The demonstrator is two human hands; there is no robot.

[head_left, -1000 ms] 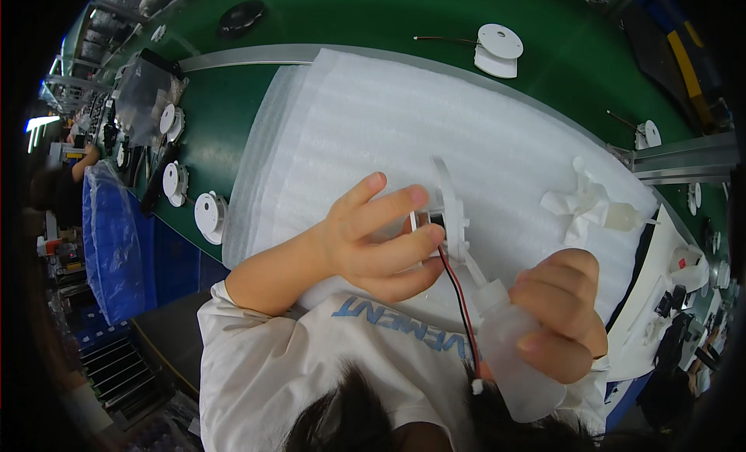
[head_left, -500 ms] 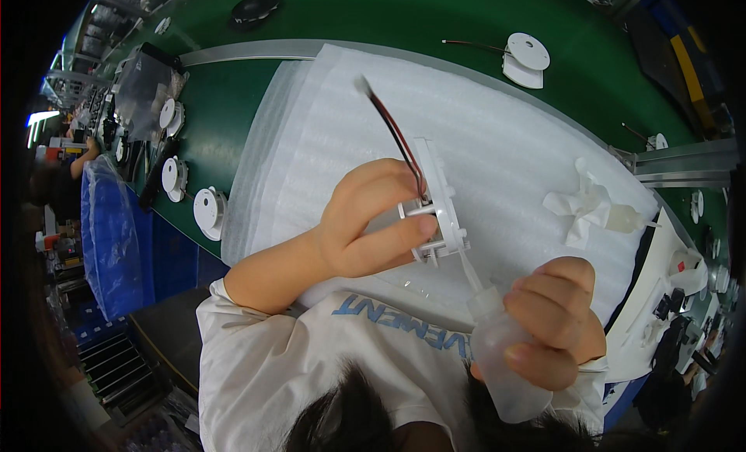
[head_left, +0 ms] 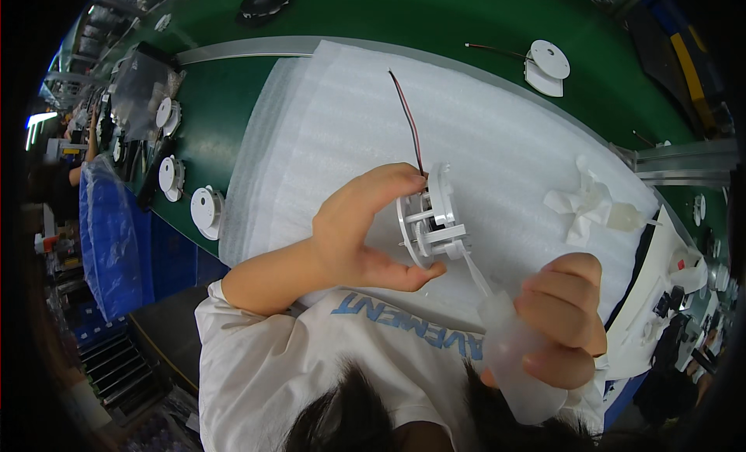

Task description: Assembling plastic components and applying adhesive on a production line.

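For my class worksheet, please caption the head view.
The left hand holds a white wired part; the right hand points a translucent bottle at it.

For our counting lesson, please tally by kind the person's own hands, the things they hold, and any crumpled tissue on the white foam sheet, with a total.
Hands: 2, the left hand and right hand
White round assembly: 1
Squeeze bottle: 1
Crumpled tissue: 1
Total: 5
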